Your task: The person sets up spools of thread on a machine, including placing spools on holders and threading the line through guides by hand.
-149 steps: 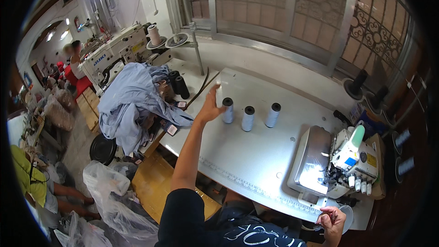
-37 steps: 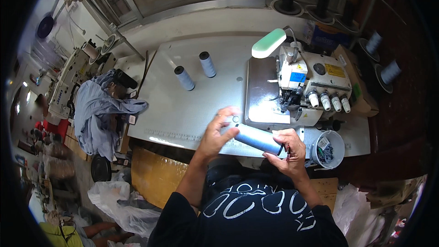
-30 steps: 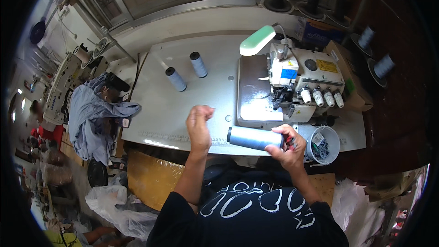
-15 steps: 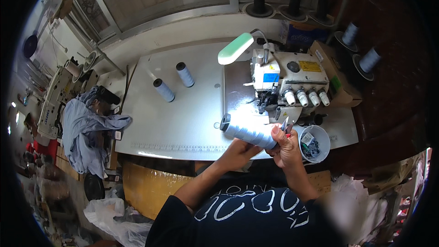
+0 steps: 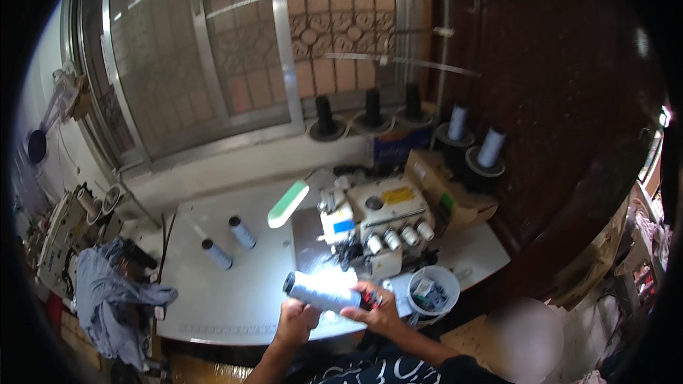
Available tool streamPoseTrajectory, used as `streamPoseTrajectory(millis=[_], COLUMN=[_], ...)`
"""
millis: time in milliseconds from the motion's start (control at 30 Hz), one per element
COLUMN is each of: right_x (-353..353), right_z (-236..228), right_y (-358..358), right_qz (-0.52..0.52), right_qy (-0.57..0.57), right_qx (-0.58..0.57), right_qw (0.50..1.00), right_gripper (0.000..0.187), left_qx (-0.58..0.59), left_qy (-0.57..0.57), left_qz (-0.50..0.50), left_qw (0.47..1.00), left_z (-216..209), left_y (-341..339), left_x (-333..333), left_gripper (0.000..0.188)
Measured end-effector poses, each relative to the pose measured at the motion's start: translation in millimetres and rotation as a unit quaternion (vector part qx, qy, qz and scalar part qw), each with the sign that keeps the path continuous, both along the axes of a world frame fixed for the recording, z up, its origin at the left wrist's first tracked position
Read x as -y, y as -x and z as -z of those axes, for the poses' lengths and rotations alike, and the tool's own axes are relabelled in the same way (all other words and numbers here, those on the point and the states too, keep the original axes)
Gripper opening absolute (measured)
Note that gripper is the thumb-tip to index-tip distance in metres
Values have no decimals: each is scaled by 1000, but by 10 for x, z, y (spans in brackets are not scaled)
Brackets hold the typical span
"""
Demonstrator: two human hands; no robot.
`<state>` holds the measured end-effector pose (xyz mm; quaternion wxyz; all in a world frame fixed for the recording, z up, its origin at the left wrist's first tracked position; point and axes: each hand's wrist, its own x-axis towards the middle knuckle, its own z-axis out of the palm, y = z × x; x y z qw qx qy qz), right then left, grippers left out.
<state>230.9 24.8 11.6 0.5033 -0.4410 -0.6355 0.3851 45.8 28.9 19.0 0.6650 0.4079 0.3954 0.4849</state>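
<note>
1. Two blue cones [image 5: 217,254] stand left of the sewing machine [image 5: 384,217], upright, presumably against rolling.
2. Left hand [image 5: 297,321], front-left of the machine: fingers curled beneath the held spool's dark end, likely steadying it; whether they grip cannot be told.
3. Held spool [image 5: 316,293]: tilted, before the machine, apparently for its light.
4. Right hand [image 5: 380,311], before the machine: fingers pinching the spool's other end, presumably bearing its weight.
</note>
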Motion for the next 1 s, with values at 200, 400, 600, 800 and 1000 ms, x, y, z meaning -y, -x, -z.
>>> streamPoseTrajectory(millis=[200, 400, 600, 800, 1000], right_x=[58, 125, 165, 191, -164], right_z=[-66, -250, -243, -358, -240], right_y=[10, -43, -731, -1740, -2303], right_qz=[-53, -92, 39, 240, 301], right_qy=[-216, -223, -138, -71, 63], right_qx=[19, 48, -80, -292, -385], right_qw=[975, 969, 986, 923, 870], right_gripper=[52, 57, 29, 12, 22], left_qx=[-44, -142, -32, -107, -448], left_qy=[-162, -283, -479, -361, -132], left_qz=[91, 5, -249, -230, 50], left_qw=[982, 949, 841, 898, 883], left_z=[76, -357, -1054, -2334, -2404], left_y=[127, 77, 836, 209, -691], left_x=[37, 186, -199, -1183, -2384], left_gripper=[58, 46, 62, 56, 47])
